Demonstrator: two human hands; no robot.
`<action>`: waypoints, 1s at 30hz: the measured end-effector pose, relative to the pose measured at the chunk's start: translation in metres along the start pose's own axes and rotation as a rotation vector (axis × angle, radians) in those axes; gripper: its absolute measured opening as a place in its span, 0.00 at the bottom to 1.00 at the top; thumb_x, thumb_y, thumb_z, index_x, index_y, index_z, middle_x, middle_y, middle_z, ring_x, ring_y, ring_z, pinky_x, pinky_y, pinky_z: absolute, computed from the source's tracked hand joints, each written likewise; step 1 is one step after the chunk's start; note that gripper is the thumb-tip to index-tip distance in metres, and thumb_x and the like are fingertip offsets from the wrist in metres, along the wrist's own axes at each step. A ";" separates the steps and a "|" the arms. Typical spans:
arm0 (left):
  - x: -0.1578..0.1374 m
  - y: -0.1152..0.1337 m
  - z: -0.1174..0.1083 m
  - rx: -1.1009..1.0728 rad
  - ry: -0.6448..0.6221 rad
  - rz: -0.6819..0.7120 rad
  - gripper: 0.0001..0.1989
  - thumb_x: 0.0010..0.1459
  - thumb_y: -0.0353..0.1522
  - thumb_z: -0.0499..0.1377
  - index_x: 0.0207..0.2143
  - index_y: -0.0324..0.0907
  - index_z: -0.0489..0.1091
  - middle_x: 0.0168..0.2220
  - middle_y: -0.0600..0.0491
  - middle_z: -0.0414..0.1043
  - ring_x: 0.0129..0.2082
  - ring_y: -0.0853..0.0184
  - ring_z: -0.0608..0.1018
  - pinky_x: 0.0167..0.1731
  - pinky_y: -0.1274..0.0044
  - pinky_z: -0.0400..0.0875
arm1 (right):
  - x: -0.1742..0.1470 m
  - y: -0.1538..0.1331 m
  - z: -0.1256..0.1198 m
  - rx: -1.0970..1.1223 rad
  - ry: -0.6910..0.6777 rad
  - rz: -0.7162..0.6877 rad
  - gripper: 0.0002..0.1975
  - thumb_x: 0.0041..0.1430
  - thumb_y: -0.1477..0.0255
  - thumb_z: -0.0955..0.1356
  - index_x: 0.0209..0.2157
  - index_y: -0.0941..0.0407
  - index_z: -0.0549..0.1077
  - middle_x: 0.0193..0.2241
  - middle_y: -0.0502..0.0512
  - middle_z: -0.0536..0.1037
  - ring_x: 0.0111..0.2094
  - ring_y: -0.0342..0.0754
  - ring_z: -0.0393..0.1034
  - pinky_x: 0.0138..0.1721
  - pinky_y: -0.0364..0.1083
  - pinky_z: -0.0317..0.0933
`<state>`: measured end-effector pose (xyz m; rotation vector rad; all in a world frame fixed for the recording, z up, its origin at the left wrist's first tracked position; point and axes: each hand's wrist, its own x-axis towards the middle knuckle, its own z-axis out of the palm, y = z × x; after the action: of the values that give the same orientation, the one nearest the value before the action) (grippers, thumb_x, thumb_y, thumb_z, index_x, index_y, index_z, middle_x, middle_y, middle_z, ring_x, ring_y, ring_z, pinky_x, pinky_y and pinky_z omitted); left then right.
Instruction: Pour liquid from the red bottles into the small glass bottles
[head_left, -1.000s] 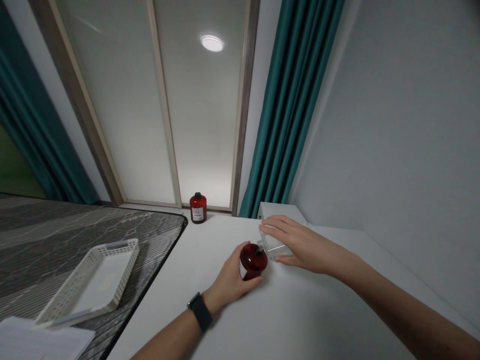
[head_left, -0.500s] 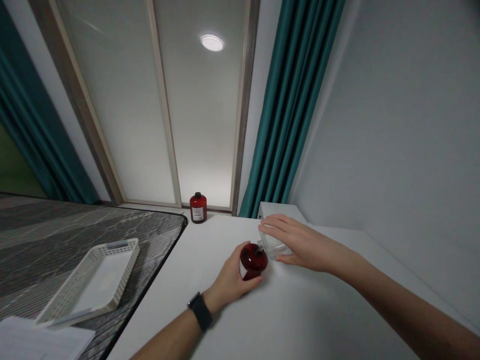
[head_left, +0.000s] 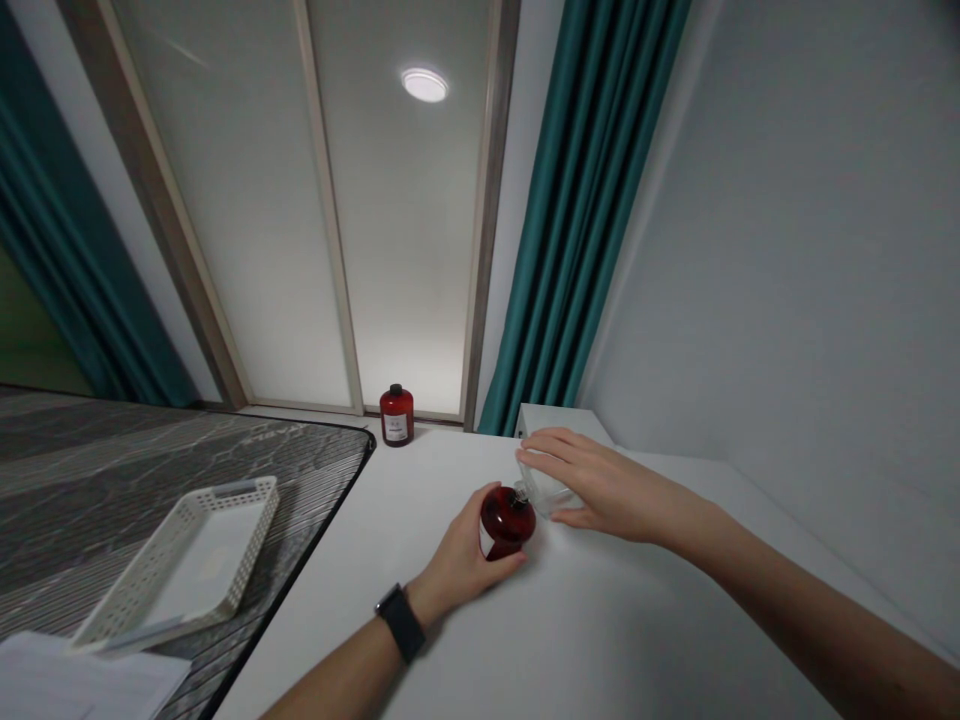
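Observation:
My left hand (head_left: 469, 545), with a dark watch at the wrist, is wrapped round a dark red bottle (head_left: 508, 515) that has a white label on its side. My right hand (head_left: 589, 480) grips a clear glass bottle (head_left: 541, 492) and holds it tilted, its neck at the mouth of the red bottle. Both hands are closed on what they hold. Fingers hide much of the clear bottle, and I cannot tell whether liquid is moving between the two. Farther back, a second red bottle (head_left: 397, 416) with a black cap and white label stands upright.
A white box (head_left: 562, 420) stands behind my right hand on the white tabletop (head_left: 600, 640). To the left, on a dark patterned surface (head_left: 315, 450), lie a white perforated basket (head_left: 255, 540) and some paper sheets (head_left: 82, 680). A teal curtain (head_left: 577, 220) hangs behind.

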<state>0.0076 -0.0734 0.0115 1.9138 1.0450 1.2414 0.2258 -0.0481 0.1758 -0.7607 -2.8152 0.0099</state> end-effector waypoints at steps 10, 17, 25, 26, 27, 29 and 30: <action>0.000 -0.001 0.000 0.005 -0.006 -0.015 0.41 0.49 0.33 0.70 0.62 0.40 0.55 0.62 0.40 0.64 0.62 0.51 0.68 0.64 0.57 0.60 | -0.004 0.001 0.002 0.001 -0.008 0.028 0.37 0.51 0.74 0.76 0.62 0.53 0.64 0.61 0.62 0.68 0.62 0.59 0.61 0.62 0.60 0.59; 0.000 -0.004 0.001 0.010 0.001 -0.005 0.41 0.49 0.33 0.70 0.62 0.41 0.56 0.62 0.40 0.64 0.62 0.50 0.68 0.64 0.57 0.60 | -0.012 0.006 0.011 0.101 0.036 0.078 0.37 0.55 0.70 0.75 0.64 0.50 0.61 0.61 0.61 0.67 0.63 0.59 0.60 0.63 0.61 0.59; 0.000 -0.002 0.000 0.009 0.011 -0.012 0.41 0.48 0.32 0.70 0.62 0.41 0.57 0.61 0.40 0.65 0.61 0.49 0.70 0.63 0.57 0.61 | -0.022 0.012 0.028 0.220 0.089 0.192 0.37 0.56 0.65 0.74 0.65 0.48 0.59 0.62 0.60 0.65 0.64 0.58 0.59 0.65 0.61 0.56; 0.000 -0.001 0.000 0.005 0.012 -0.016 0.41 0.48 0.32 0.70 0.62 0.41 0.57 0.61 0.40 0.65 0.61 0.50 0.70 0.63 0.57 0.62 | -0.023 0.012 0.031 0.232 0.103 0.209 0.37 0.56 0.65 0.73 0.65 0.48 0.59 0.62 0.60 0.65 0.64 0.58 0.59 0.65 0.62 0.56; 0.000 -0.001 0.000 0.002 0.013 -0.019 0.41 0.48 0.32 0.70 0.62 0.41 0.57 0.61 0.40 0.66 0.61 0.50 0.70 0.63 0.57 0.62 | -0.024 0.013 0.035 0.244 0.115 0.224 0.37 0.57 0.65 0.73 0.65 0.47 0.59 0.62 0.60 0.65 0.64 0.58 0.59 0.65 0.62 0.55; 0.000 -0.002 0.000 0.002 0.015 -0.020 0.41 0.48 0.32 0.70 0.62 0.41 0.56 0.61 0.40 0.66 0.60 0.50 0.70 0.63 0.57 0.62 | -0.027 0.014 0.041 0.270 0.148 0.250 0.37 0.56 0.65 0.73 0.65 0.47 0.58 0.62 0.60 0.64 0.65 0.58 0.58 0.65 0.62 0.55; 0.000 -0.002 0.000 0.003 0.015 -0.019 0.41 0.48 0.32 0.70 0.62 0.41 0.56 0.61 0.40 0.66 0.60 0.50 0.70 0.63 0.57 0.62 | -0.028 0.014 0.045 0.288 0.167 0.260 0.37 0.56 0.65 0.73 0.65 0.47 0.58 0.62 0.60 0.64 0.65 0.58 0.58 0.65 0.62 0.55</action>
<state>0.0075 -0.0726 0.0097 1.8955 1.0704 1.2458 0.2462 -0.0475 0.1249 -0.9969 -2.4660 0.3679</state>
